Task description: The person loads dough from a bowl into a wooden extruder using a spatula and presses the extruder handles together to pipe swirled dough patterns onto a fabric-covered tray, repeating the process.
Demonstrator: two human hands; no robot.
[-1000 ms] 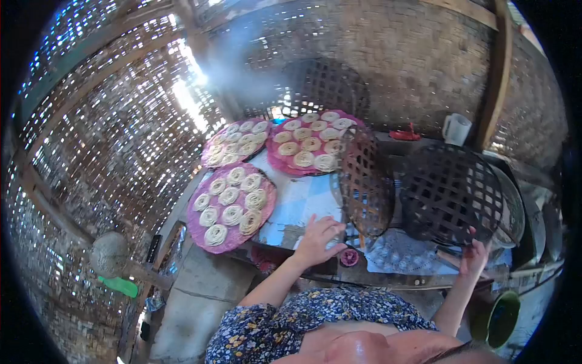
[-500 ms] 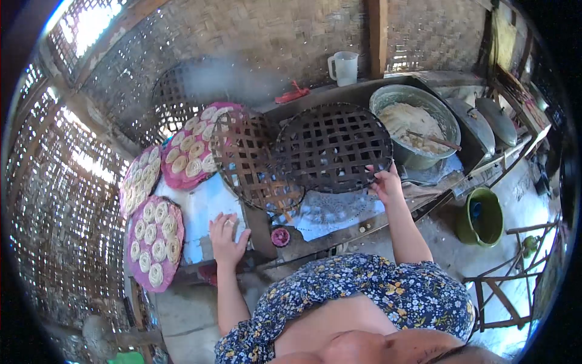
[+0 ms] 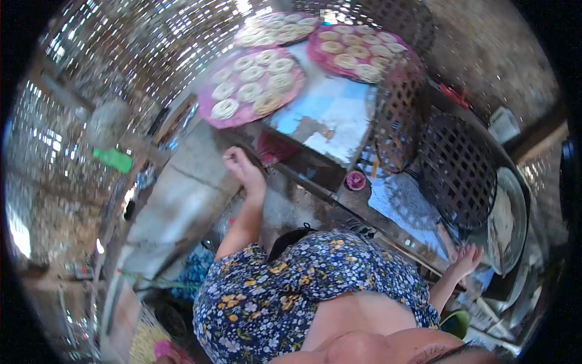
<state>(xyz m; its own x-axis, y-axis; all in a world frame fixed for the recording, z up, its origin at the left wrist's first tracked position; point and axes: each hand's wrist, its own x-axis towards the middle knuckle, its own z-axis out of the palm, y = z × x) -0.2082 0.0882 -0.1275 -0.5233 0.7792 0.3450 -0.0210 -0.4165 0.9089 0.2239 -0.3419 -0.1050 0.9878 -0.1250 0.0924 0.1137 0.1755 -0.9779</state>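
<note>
**Both hands loose and empty beside a counter of pink trays**

In the head view, the left hand (image 3: pixel 247 173) is released, its fingers slightly bent around air. It hangs over the floor (image 3: pixel 176 200), just short of the front edge of the counter (image 3: pixel 345 108). Straight ahead of this hand, near but apart from it, a round pink tray (image 3: pixel 245 113) lies on the counter, bearing pale coils (image 3: pixel 250 92) set side by side. Beyond it, farther from the same hand, sits a back tray (image 3: pixel 251 45) with similar coils, and ahead and to the right is another pink tray (image 3: pixel 324 60), also covered with them. Well to the left of the hand shows a green object (image 3: pixel 114 159).

The right hand (image 3: pixel 465 262) is released as well, palm bare and fingers spread. A wooden handle (image 3: pixel 447 241) lies just left of it, so close that contact cannot be told. Ahead of this hand, a dark lattice tray (image 3: pixel 458 170) leans at a slant; just to the right is a large bowl (image 3: pixel 515 182) with a whitish mass (image 3: pixel 501 221) inside. Farther off, ahead and to the left, a brown lattice tray (image 3: pixel 400 115) stands tilted. Between that tray and the hand a white cloth (image 3: pixel 400 206) is spread, and left of the cloth sits a small pink dish (image 3: pixel 355 180).
</note>
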